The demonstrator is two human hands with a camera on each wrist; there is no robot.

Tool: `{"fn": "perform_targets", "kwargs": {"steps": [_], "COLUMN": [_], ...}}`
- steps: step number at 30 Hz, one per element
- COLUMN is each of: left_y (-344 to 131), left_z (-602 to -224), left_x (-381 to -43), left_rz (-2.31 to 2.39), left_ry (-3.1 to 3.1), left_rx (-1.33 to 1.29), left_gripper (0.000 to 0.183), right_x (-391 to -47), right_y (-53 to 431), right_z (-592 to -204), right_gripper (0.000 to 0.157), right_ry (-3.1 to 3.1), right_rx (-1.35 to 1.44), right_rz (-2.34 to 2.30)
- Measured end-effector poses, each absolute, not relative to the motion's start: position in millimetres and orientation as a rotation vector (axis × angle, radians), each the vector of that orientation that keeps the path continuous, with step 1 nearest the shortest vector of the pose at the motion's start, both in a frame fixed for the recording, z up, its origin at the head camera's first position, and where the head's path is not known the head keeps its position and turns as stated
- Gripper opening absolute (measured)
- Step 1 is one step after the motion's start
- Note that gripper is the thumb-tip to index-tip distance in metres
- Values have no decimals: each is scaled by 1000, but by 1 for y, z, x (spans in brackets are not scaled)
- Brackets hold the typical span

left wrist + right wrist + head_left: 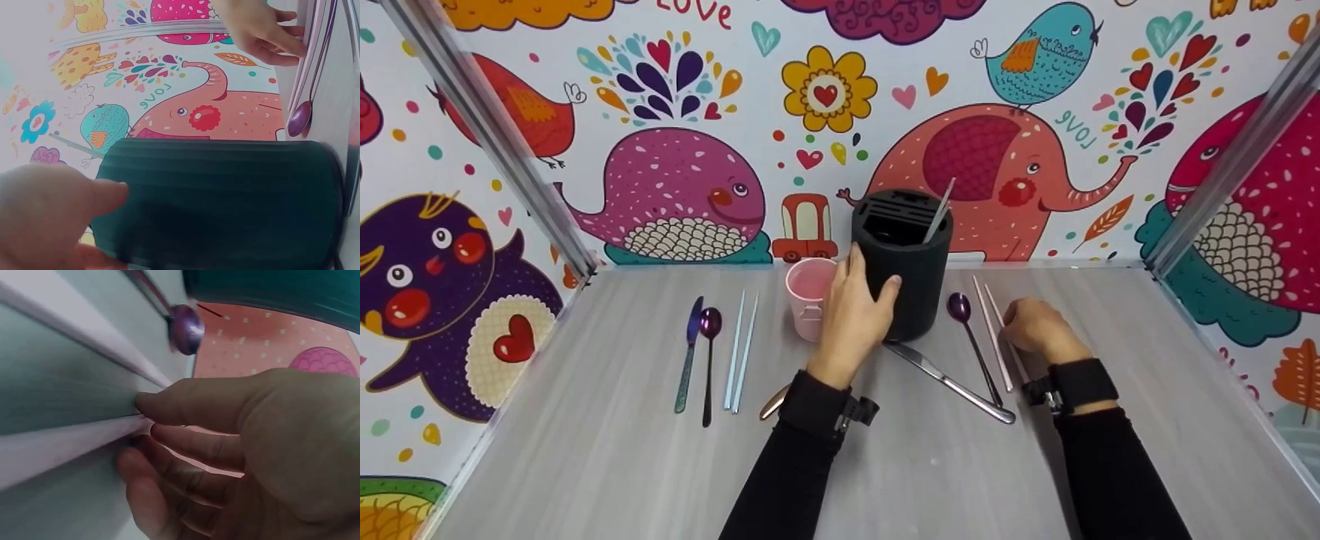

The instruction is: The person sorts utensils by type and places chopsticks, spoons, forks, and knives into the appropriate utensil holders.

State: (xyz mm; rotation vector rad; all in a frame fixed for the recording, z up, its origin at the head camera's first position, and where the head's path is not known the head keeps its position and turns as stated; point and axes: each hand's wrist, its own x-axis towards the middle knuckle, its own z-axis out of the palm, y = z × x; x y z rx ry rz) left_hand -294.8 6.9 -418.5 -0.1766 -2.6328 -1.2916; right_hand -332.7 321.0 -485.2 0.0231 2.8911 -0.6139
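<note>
My left hand (856,315) grips the side of a black ribbed utensil holder (915,289), thumb spread along its front. A pale thin stick (941,210) pokes out of the holder's slotted top. On the right, my right hand (1041,330) is low over the table at a pair of pink chopsticks (997,345). In the right wrist view, its thumb and forefinger pinch the nearer pink chopstick (73,441); the other fingers curl below. A purple spoon (960,307) lies left of the chopsticks. Beside the left hand, a pink cup (804,319) is partly covered.
A silver knife (952,384) lies slantwise before the holder. Left of the cup are blue chopsticks (741,352), a dark purple spoon (709,326) and a blue-green knife (688,360). A copper-coloured handle (772,403) shows beside the left wrist. Patterned walls (682,195) bound the table.
</note>
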Motion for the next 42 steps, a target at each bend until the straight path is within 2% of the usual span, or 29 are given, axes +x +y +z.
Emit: {"fn": "perform_targets", "kwargs": {"steps": [9,13,17,23,29,37,42], "left_y": [7,6,5,5,7,7,7], "left_z": [-419,-420,-421,-419,-418,-418,-420], "left_x": [-296,-295,-293,-294,-295,-295,-295], "left_rz": [-1313,-1308,-1326,-1328,-1343,-1351,-1332], "left_ry": [-2639,-2641,-2648,-2649,-2651,-2643,-2639], "left_rx": [-159,-161,-156,-156,-160,-155,-161], "left_gripper": [83,82,82,82,83,83,83], "right_x": [-343,-342,-334,-327,-312,-285,-257], "right_y": [329,326,315,300,285,262,238], "right_z": [-496,-491,-472,-447,-416,-385,-356], "right_gripper": [21,25,24,17,26,24,22], "right_ry": [2941,3028,3139,3329,3330,3373,3203], "right_rx": [5,1,35,-5,-63,-257,-433], "right_rz": [-637,-696,-888,-1552,-1963,-2171,-2561]}}
